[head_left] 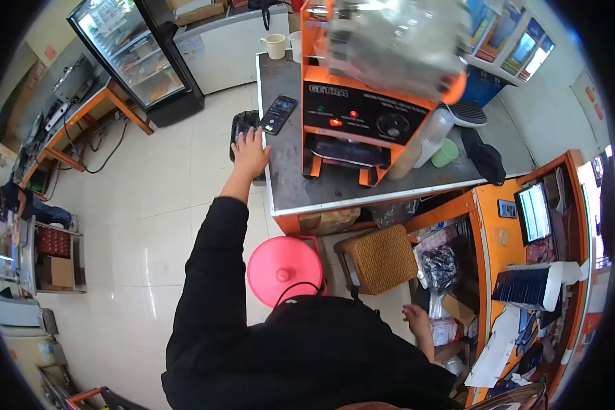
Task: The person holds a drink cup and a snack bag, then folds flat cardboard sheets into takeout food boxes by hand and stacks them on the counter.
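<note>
My left hand (251, 152) reaches forward with its fingers spread, at the left edge of the dark counter (287, 179). Just beyond its fingertips a black phone (279, 114) lies on the counter with its screen lit. An orange and black machine (362, 116) marked GETRA stands to the right of the phone, with red lights on its panel. Low at the right, my right hand (417, 320) hangs beside my body near the shelves, its fingers partly curled and nothing visible in them.
A pink lidded bin (285, 272) and a woven stool (378, 260) stand before the counter. A black bin (244, 124) is left of it. Cups, including a green one (445, 154), sit on top. A monitor (534, 213) is at right; another person (31, 205) is far left.
</note>
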The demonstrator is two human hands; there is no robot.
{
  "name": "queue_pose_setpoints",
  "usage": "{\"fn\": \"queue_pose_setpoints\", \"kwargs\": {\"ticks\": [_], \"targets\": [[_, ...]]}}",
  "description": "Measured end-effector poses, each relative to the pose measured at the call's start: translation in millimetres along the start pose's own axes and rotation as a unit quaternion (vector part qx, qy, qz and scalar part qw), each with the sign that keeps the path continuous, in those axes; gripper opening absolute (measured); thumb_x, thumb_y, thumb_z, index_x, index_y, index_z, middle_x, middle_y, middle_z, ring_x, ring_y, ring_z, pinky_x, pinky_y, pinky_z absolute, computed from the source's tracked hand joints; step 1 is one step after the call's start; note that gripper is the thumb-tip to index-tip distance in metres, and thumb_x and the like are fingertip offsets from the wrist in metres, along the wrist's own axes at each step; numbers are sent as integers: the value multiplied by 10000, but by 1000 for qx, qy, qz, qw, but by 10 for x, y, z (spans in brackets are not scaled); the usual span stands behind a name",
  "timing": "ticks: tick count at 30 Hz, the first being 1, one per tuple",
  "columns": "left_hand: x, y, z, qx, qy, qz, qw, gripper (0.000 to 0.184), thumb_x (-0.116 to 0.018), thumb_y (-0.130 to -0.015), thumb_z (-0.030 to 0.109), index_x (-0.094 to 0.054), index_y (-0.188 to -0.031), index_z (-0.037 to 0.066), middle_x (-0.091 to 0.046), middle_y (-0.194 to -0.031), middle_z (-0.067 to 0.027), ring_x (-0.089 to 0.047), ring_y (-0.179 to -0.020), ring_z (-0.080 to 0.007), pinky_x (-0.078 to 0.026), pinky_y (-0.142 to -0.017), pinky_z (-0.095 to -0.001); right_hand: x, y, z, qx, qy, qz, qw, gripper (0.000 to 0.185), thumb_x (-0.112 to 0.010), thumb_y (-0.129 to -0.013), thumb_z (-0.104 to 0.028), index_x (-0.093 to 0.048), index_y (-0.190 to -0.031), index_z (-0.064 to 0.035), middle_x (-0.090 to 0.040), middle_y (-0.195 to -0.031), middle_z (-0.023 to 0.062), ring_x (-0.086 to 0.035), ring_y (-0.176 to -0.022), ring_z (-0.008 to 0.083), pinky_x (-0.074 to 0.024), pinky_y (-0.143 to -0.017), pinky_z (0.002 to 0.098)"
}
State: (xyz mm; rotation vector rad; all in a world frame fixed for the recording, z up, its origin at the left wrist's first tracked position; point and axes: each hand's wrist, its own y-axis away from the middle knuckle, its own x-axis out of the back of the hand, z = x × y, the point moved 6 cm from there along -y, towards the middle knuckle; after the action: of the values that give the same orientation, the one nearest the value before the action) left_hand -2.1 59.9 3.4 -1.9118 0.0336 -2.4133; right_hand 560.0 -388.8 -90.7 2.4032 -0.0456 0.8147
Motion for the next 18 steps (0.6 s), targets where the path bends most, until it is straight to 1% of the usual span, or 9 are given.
{"fn": "queue_pose_setpoints", "kwargs": {"ticks": [2, 3, 4, 7, 9, 10, 15, 17, 18], "targets": [[-190, 80, 307, -6, -34, 8, 999, 766, -501, -912, 581, -259, -1528, 196, -219, -1574, -176, -160, -1444, -454, -141, -1101, -687, 222, 478, 376, -54, 64, 7, 996, 256, -622, -917, -189, -682, -1095, -14, -715, -902, 116, -688, -758, 208, -548, -702, 347], [62, -717, -130, -14, -70, 27, 997, 741, -485, -921, 574, -268, -1526, 205, -220, -1573, -177, -160, -1443, -457, -135, -1101, -689, -423, -50, -52, -46, 35, -9, 998, 254, -631, -920, -181, -676, -1083, 8, -707, -896, 112, -680, -782, 198, -544, -692, 338], [-5, -836, 1, -18, -65, 29, 997, 717, -469, -930, 568, -277, -1523, 214, -222, -1572, -179, -160, -1442, -459, -129, -1100, -692, -359, 43, 99, -59, 41, -11, 997, 254, -639, -923, -174, -670, -1071, 30, -698, -889, 107, -672, -806, 188, -540, -682, 329], [-275, -1070, 174, -19, -64, 24, 997, 629, -443, -946, 541, -331, -1502, 269, -200, -1583, -175, -140, -1449, -454, -91, -1094, -710, -363, 467, 714, -48, -67, 1, 997, 265, -617, -912, -238, -691, -1004, -1, -691, -791, 136, -666, -694, 161, -516, -627, 348], [-331, -1211, 256, -17, -64, 15, 998, 606, -448, -945, 532, -355, -1490, 284, -188, -1590, -169, -129, -1454, -448, -75, -1093, -715, -393, 702, 1217, -202, 7, -25, 979, 229, -616, -905, -222, -685, -925, -5, -679, -778, 129, -664, -729, 159, -507, -613, 352], [-390, -1288, 264, -11, -60, 12, 998, 576, -472, -936, 475, -380, -1477, 298, -176, -1597, -159, -118, -1458, -441, -56, -1098, -713, -386, 813, 1328, -276, 41, -37, 959, 219, -616, -901, -215, -682, -886, -7, -673, -772, 126, -663, -747, 158, -503, -607, 355], [-496, -1468, 334, 20, -55, 10, 998, 547, -418, -922, 369, -406, -1464, 297, -170, -1601, -150, -106, -1460, -443, -33, -1103, -710, -424, 1314, 1187, -214, -109, -40, 970, 141, -641, -846, -166, -657, -803, -32, -671, -782, 121, -672, -797, 202, -497, -629, 374], [-502, -1495, 363, 21, -78, -11, 997, 544, -421, -919, 365, -415, -1459, 297, -174, -1599, -147, -97, -1462, -442, -26, -1099, -715, -514, 1358, 1132, -134, -7, -71, 988, 109, -647, -819, -154, -654, -789, -49, -675, -805, 119, -671, -818, 237, -501, -654, 387], [-511, -1516, 364, 20, -83, -8, 996, 543, -419, -916, 359, -417, -1456, 298, -182, -1596, -148, -95, -1461, -441, -24, -1096, -719, -540, 1341, 1156, -131, 13, -73, 989, 109, -645, -820, -158, -657, -797, -53, -677, -813, 120, -671, -822, 243, -503, -662, 391]]}}
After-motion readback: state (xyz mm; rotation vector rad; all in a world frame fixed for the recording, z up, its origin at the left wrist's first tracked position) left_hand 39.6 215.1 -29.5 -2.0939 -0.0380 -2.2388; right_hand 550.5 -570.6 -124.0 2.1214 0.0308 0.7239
